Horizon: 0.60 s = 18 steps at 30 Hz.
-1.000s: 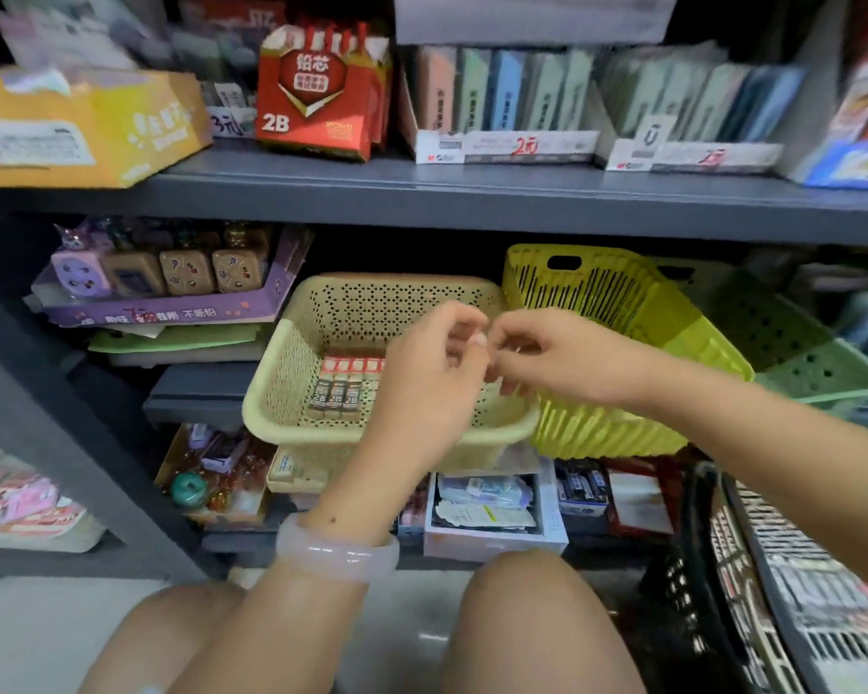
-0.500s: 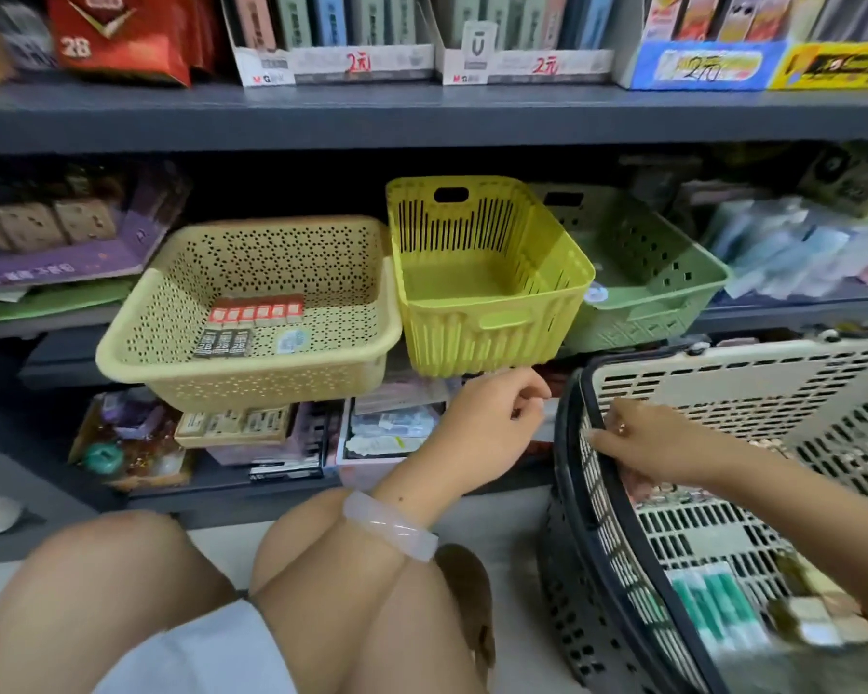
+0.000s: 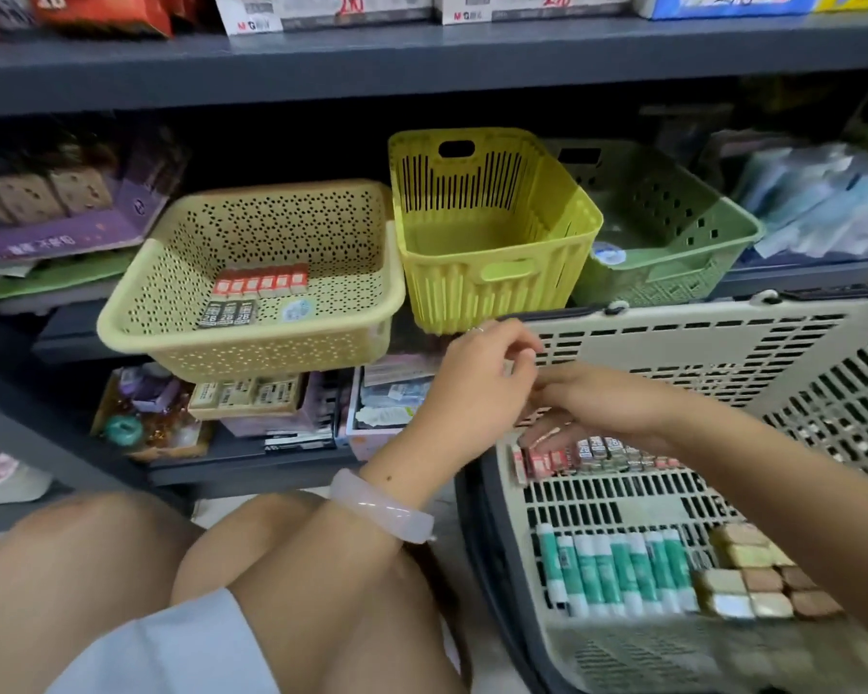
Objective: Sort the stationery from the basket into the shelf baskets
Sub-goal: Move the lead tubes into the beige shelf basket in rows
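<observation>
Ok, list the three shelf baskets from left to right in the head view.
Beige perforated basket → yellow slatted basket → green basket.

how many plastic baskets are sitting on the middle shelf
3, side by side: the beige perforated basket on the left, the yellow slatted basket in the middle, and the green basket on the right, partly hidden behind the yellow one.
</observation>
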Tool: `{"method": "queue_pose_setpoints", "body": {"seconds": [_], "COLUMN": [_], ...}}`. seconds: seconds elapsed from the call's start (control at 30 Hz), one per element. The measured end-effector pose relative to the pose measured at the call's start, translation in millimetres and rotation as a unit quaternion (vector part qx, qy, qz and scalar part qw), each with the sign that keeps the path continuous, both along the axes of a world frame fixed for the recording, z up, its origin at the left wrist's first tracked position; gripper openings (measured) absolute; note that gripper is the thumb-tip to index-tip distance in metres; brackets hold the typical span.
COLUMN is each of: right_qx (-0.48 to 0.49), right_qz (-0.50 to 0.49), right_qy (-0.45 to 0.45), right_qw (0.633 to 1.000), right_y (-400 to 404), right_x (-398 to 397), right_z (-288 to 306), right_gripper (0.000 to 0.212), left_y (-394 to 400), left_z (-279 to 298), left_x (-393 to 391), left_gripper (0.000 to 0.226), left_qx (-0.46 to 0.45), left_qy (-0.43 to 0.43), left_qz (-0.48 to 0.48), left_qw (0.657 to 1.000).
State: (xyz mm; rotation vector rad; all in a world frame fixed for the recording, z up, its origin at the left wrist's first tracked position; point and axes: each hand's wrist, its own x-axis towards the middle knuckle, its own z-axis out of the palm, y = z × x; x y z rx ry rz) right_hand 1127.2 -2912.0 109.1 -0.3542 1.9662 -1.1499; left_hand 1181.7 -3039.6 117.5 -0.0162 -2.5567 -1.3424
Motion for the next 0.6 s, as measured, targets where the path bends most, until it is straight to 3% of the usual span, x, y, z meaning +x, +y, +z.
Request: {"method": "queue_pose_setpoints", "body": {"seconds": [0.07, 0.13, 0.2, 0.27, 0.37, 0.43, 0.5, 0.6], "right_qx": [-0.018, 0.029, 0.129, 0.215, 0.262, 0.271, 0.263, 0.233], "right_qz": [0.038, 0.033, 0.021, 0.018, 0.05, 0.085, 0.118, 0.117], "right_qy": [-0.002, 0.046, 0.169, 0.261, 0.286, 0.288, 0.282, 0.274], "right_qw": [0.999, 0.998, 0.977, 0.941, 0.92, 0.915, 0.915, 0.926], "right_y": [3.8, 9.3, 19.6, 31.3, 45.1, 49.6, 52.9, 56.9], "right_x": [-5.0, -14.3, -29.8, -42.6, -48.6, -48.2, -47.4, -50.3], "right_z": [-9.0, -25.4, -47.9, -69.1, -100.4, -120.4, -135.6, -146.0], "right_gripper": [0.03, 0.028, 0.023, 0.027, 0.035, 0.036, 0.038, 0.039], "left_y": [9.3, 21.9, 35.3, 46.4, 56.9, 65.4, 74.3, 79.7], "left_z": [-2.9, -8.2, -18.8, -41.0, -87.7, -122.7, -149.0, -162.6], "left_x": [-3.2, -10.5, -24.4, -43.4, -56.3, -58.1, -59.1, -64.6], "left_gripper": [0.018, 0.018, 0.01, 0.009, 0.042, 0.045, 0.046, 0.049], "left_qx": [0.041, 0.122, 0.222, 0.307, 0.372, 0.366, 0.34, 0.247], "left_qy": [-0.046, -0.157, -0.279, -0.362, -0.423, -0.445, -0.45, -0.453], "left_qz": [0.02, 0.027, 0.05, 0.135, 0.284, 0.342, 0.372, 0.369], "left_qw": [0.998, 0.98, 0.933, 0.87, 0.776, 0.742, 0.737, 0.773]}}
